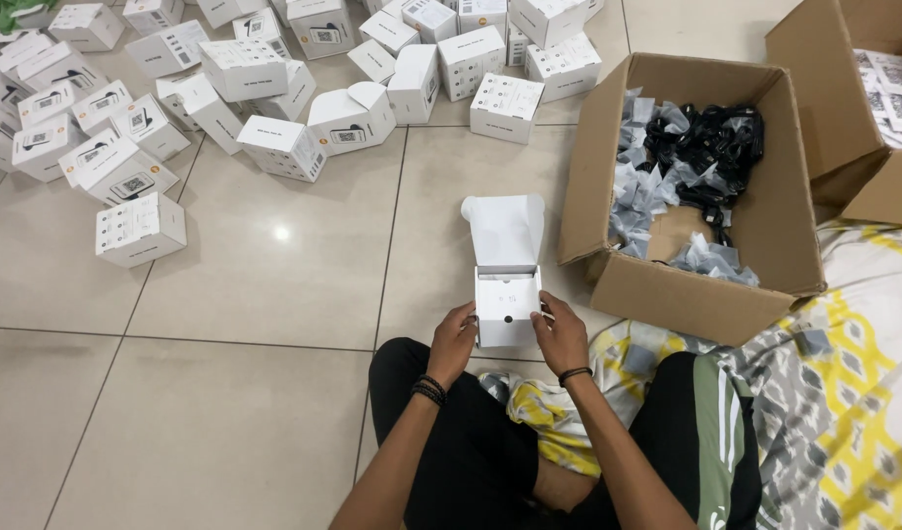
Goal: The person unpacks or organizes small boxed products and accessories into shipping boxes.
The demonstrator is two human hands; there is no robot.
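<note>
On the right I see a big cardboard carton (775, 211) with black bagged parts, and far left a heap of white boxes (176, 88) on the tiled floor (255, 393). Near me, my left hand (454, 343) and right hand (561, 334) clasp a small open white box (507, 304) from both sides.

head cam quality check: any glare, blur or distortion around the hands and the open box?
Head view: one small glare spot on the floor tiles; light even, shadows soft. The open white box and both hands, left and right, look sharp, no motion blur. Tile seams bow slightly, mild wide-angle distortion. The lifted lid is near blown-out white.
</note>
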